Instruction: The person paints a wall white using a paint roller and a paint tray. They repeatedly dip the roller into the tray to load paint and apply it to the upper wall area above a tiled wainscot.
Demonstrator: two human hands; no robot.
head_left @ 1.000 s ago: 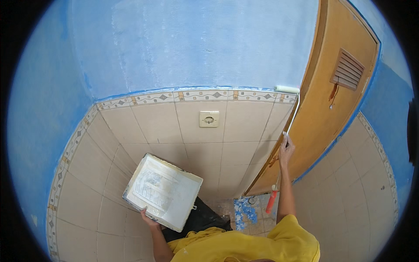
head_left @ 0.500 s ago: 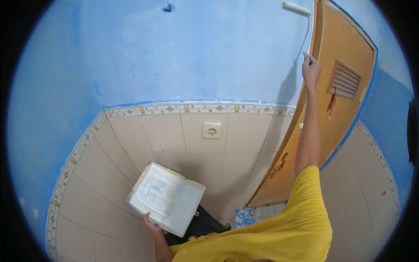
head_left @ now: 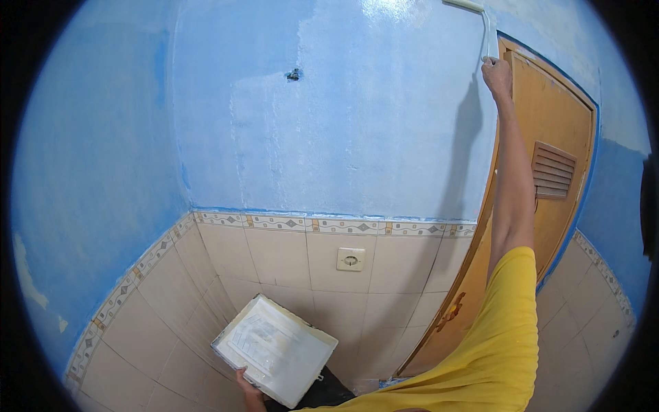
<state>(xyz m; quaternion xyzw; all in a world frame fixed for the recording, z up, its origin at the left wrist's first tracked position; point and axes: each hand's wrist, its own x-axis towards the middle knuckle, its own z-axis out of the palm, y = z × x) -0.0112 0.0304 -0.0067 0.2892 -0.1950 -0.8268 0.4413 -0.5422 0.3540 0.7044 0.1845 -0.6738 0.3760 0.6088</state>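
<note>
My right hand [head_left: 498, 77] is raised high beside the top of the door frame, closed around the handle of a paint roller [head_left: 464, 5]. The pale roller sleeve lies close to the blue wall [head_left: 384, 117] at the upper edge of the view, partly cut off. Low on the left, my left hand [head_left: 247, 382] grips the near edge of a paint tray [head_left: 274, 350]. White paint coats the tray, which is tilted so its inside faces up. My left fingertips are mostly hidden under the tray.
A wooden door [head_left: 549, 103] with a slatted vent [head_left: 553, 172] stands at the right. Beige tiles [head_left: 336, 309] with a patterned border [head_left: 343, 225] cover the lower wall. They hold a socket [head_left: 351, 259]. Higher up is a wall hole [head_left: 294, 75] with dark contents.
The view has tilted upward, so the wall and tray sit lower in it. My right arm has reached higher with the roller. My left hand still holds the tray.
</note>
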